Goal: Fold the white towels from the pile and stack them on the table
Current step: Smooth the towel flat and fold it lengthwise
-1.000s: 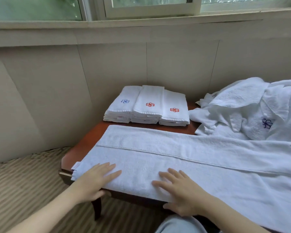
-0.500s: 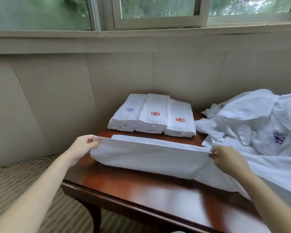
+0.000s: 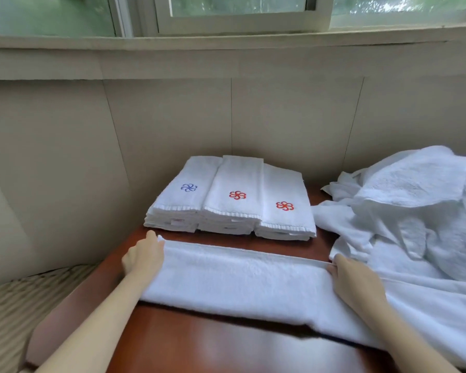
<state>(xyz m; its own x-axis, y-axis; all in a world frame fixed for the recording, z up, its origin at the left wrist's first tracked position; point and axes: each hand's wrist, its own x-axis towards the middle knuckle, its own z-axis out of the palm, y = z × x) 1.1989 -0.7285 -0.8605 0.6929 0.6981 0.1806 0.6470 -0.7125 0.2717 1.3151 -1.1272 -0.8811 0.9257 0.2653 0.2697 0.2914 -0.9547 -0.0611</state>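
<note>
Head view looks down on a beige panelled wall [image 3: 172, 117] below a white-framed window [image 3: 240, 12]. Against that wall stands a glossy reddish-brown wooden tabletop [image 3: 199, 343], with striped beige carpet [image 3: 8, 313] past its left edge.

Along the right edge of the tabletop lies a heap of loose white towels [image 3: 414, 205], rumpled and overlapping, with part of a dark blue embroidered mark showing at the picture's right border.

A long white terry towel [image 3: 240, 281] lies flat across the middle of the tabletop, folded lengthwise into a band. It runs from near the left edge to the right, where it passes under the right forearm and touches the heap. Its hemmed long edge faces the far side.

Three stacks of folded white towels [image 3: 232, 200] sit side by side at the far edge, touching one another. The left stack's top towel bears a blue flower mark, and the tops of the other two bear red ones. A strip of bare wood separates them from the band.

The left hand [image 3: 143, 255] grips the band's far left corner with curled fingers. The right hand [image 3: 357, 281] lies on the band further right, pinching the far hem.
</note>
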